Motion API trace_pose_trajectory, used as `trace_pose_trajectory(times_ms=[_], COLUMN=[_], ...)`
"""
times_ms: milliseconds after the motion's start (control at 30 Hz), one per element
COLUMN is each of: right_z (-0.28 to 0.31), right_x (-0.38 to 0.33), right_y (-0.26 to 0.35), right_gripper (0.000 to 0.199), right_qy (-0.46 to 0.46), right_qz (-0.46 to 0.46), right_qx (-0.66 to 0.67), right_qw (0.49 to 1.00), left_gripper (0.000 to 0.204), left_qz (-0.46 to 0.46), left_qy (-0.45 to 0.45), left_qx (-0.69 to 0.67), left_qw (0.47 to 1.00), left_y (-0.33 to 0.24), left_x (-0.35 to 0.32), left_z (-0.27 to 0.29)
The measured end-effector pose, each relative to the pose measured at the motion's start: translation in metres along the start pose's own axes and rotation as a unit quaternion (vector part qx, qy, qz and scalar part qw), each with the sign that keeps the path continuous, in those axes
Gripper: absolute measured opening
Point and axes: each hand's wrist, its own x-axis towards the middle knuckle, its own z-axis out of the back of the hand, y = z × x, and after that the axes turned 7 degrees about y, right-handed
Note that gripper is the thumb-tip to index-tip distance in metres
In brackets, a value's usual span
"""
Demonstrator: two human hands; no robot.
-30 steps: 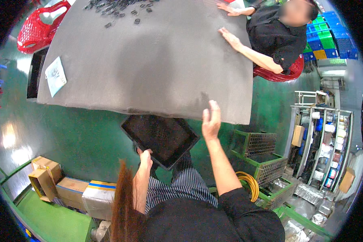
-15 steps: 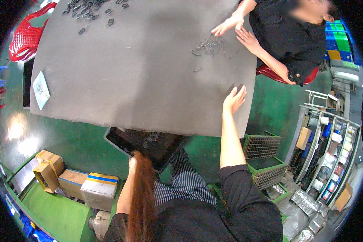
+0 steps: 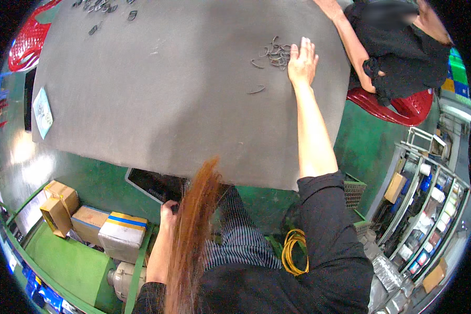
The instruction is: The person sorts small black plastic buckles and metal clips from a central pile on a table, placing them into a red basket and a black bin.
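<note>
My right hand (image 3: 302,62) reaches far across the grey mat-covered table (image 3: 157,89), fingers spread, resting beside a small heap of dark metal clips (image 3: 273,52). One loose clip (image 3: 257,90) lies nearer to me. My left hand (image 3: 168,211) grips the edge of a black tray (image 3: 154,184) held below the table's near edge, over my lap. A strand of my reddish hair hangs in front and hides part of the tray.
Another person in black sits at the far right on a red chair (image 3: 390,102), one arm on the table. More clips (image 3: 102,8) lie at the far left. Cardboard boxes (image 3: 91,222) sit at lower left, green crates (image 3: 353,191) and shelves (image 3: 424,199) to the right.
My right hand has stretched from the table's near edge out to the clip heap. The black tray has slid lower and further under the table edge.
</note>
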Motion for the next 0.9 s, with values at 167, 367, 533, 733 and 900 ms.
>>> trace_pose_trajectory(times_ms=[167, 367, 533, 733, 900], right_z=[0.006, 0.029, 0.036, 0.02, -0.001], right_x=[-0.009, -0.121, -0.256, -0.391, -0.43], right_y=[0.041, 0.121, 0.207, 0.289, 0.335], right_gripper=[0.042, 0.04, 0.044, 0.042, 0.065], right_qy=[0.101, 0.216, 0.3, 0.373, 0.396], right_qz=[0.24, 0.364, 0.427, 0.459, 0.291], right_qx=[0.036, 0.097, 0.154, 0.159, 0.057], right_qw=[0.965, 0.901, 0.839, 0.79, 0.869], left_gripper=[0.014, 0.03, 0.037, 0.066, 0.079], left_qz=[-0.022, -0.117, -0.026, -0.063, -0.077], left_qy=[0.001, -0.009, -0.003, 0.058, -0.046], left_qx=[0.072, -0.042, 0.011, -0.063, -0.006], left_qw=[0.997, 0.992, 1.0, 0.994, 0.996], left_y=[-0.018, -0.008, -0.016, -0.021, -0.034], left_x=[-0.025, -0.026, -0.029, -0.016, 0.007], left_z=[-0.045, -0.041, -0.03, 0.026, 0.097])
